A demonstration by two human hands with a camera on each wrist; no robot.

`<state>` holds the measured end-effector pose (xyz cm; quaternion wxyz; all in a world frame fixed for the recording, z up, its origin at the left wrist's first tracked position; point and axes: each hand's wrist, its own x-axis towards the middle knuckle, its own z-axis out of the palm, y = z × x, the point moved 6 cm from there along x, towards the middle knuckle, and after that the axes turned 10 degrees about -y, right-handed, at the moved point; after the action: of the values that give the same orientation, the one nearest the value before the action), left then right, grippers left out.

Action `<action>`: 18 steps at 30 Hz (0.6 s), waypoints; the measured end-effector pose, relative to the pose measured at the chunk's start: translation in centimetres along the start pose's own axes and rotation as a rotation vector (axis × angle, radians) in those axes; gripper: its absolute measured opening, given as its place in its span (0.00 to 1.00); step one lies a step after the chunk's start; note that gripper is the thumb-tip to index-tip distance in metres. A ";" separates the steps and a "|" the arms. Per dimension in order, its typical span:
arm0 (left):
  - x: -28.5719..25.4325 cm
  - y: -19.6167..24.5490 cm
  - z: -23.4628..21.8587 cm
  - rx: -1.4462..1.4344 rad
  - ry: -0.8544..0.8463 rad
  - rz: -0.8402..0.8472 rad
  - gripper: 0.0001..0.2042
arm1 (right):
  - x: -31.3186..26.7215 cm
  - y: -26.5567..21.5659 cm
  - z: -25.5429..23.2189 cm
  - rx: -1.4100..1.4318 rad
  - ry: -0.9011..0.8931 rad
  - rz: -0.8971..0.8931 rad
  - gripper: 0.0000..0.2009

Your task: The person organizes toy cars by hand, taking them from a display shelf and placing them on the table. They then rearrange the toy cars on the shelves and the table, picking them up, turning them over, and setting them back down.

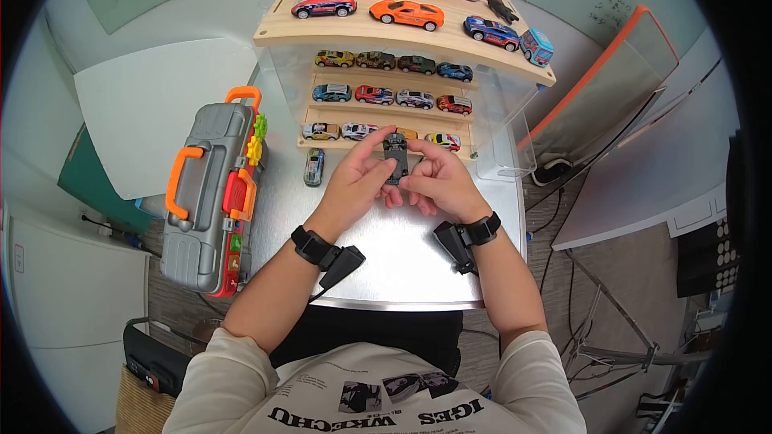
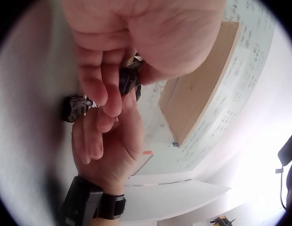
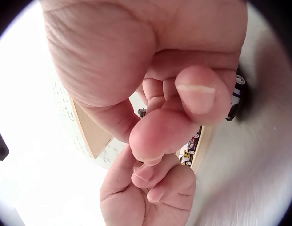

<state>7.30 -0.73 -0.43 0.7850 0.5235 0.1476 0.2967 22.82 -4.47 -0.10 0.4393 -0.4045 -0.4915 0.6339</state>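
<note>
While small cars are lining the tiers of a wooden display rack [image 1: 338, 34], a person is holding one dark toy car [image 1: 396, 162] over a metal table [image 1: 394, 277], just in front of the lowest row, its underside facing the head camera. The left hand [image 1: 358, 181] is pinching it, thumb pressing on the underside; the right hand [image 1: 448, 186] is gripping the opposite side with curled fingers, how firmly the pictures are not showing. A second car [image 1: 314, 167] is resting on the table near the rack's left end. The handling is looking like a check or adjustment of the underside; turning the car wheels-down would be calling for one secure pinch while the other hand is easing free.
</note>
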 end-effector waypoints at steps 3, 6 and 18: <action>-0.1 0.5 0.2 0.030 -0.016 0.042 0.31 | 0.1 0.0 0.0 -0.021 -0.045 0.035 0.25; -0.1 0.9 0.3 0.025 -0.028 0.051 0.32 | 0.2 0.3 0.0 -0.017 -0.048 0.039 0.22; -0.1 0.5 0.6 0.020 -0.049 -0.016 0.34 | 0.1 0.3 -0.4 0.031 -0.040 0.008 0.11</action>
<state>7.39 -1.11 0.25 0.7855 0.5370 0.1357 0.2760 23.10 -4.32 -0.50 0.4332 -0.3868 -0.4886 0.6512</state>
